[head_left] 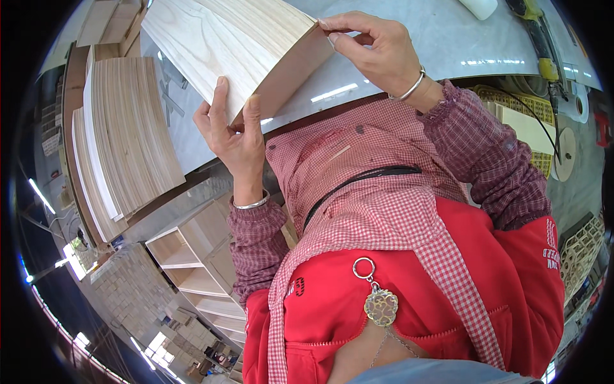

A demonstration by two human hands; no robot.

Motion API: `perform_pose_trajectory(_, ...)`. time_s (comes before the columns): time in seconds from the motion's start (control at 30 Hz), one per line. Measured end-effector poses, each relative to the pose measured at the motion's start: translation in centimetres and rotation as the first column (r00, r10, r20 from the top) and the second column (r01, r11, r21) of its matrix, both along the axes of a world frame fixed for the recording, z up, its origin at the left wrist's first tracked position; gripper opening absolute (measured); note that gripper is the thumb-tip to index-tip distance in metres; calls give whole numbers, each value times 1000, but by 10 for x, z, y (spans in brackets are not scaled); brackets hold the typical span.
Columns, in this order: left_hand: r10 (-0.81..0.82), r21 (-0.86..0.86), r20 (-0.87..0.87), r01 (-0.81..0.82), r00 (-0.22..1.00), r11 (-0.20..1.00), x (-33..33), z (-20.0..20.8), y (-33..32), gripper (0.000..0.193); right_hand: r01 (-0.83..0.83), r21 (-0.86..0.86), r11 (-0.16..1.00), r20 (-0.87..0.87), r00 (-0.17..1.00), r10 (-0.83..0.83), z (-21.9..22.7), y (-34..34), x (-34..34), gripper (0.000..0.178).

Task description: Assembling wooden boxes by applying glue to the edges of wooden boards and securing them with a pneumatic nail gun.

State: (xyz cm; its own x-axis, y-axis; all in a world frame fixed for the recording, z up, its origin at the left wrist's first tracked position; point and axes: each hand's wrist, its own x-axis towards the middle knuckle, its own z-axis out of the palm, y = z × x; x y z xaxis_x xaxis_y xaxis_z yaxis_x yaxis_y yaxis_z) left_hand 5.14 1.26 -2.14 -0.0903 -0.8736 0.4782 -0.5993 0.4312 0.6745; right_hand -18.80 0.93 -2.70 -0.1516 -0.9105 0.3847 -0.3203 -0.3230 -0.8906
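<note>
A pale wooden box-like piece (236,48) with visible grain on its top and a plain side facing me lies on the light worktable (441,48). My left hand (233,134) grips its near left corner, with the thumb against the facing side and the fingers over the top. At the near right corner, my right hand (384,51) pinches the edge between thumb and fingers. The underside and far end of the piece are out of sight.
Stacked wooden boards (131,134) stand left of the piece, near some thin grey strips (169,99). A yellow-and-black power tool (540,38) lies at the right edge, near a white cylinder (480,6). Yellow crates (518,99) and a wooden shelf unit (192,256) sit lower down.
</note>
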Motion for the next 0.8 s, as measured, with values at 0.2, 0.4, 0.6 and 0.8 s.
perform_pose_trajectory(0.2, -9, 16, 12, 8, 1000, 1000, -1, 1, 0, 48, -80, 34, 996, 115, 990, 76, 0, -2, -5, 22)
perform_pose_trajectory(0.4, -11, 2, -8, 11, 1000, 1000, 0, 0, 0, 48, -126, 155, 980, 183, 978, 97, 15, 0, -4, 23)
perform_pose_trajectory(0.6, -4, 12, -44, 5, 999, 1000, -2, 3, 1, 48, -162, 31, 986, 238, 960, 150, -1, -21, -10, 21)
perform_pose_trajectory(0.8, 57, 3, -149, -57, 987, 998, -3, -4, 9, 46, -178, 147, 973, 263, 955, 135, 0, -31, 0, 20)
